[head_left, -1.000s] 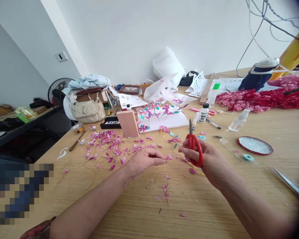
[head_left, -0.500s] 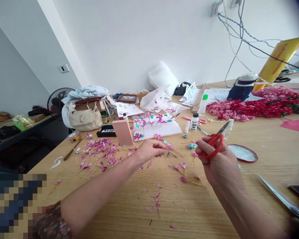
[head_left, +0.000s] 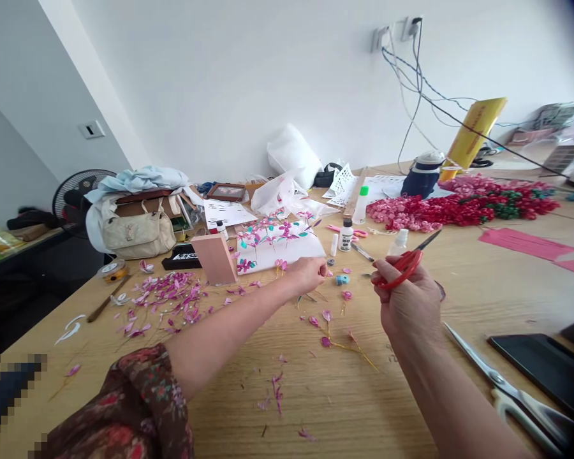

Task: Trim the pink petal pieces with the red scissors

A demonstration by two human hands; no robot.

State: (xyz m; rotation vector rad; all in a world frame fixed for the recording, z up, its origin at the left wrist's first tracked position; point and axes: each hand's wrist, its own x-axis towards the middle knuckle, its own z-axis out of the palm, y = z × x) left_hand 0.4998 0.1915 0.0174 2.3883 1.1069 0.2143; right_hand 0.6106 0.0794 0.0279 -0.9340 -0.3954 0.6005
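My right hand (head_left: 404,299) is closed around the red handles of small scissors (head_left: 409,260), whose blades point up and to the right. My left hand (head_left: 310,274) reaches forward over the wooden table (head_left: 363,395), fingers curled in a pinch near a small teal spool (head_left: 342,279); what it pinches is too small to see. Small pink flowers on thin wire stems (head_left: 328,328) lie on the wood between my hands. Beyond my left hand lies a white sheet (head_left: 287,250) bearing pink and teal flower sprigs.
A spread of loose pink petals (head_left: 167,299) lies at left beside a pink block (head_left: 214,258). Large scissors (head_left: 507,389) and a dark tablet (head_left: 540,366) lie at right. Small bottles (head_left: 347,233), a beige bag (head_left: 136,234) and a heap of red and pink flowers (head_left: 459,207) fill the back.
My view has swung up and to the right. My left hand has moved forward from the petals toward the white sheet. The scissors in my right hand have tilted from upright to pointing right.
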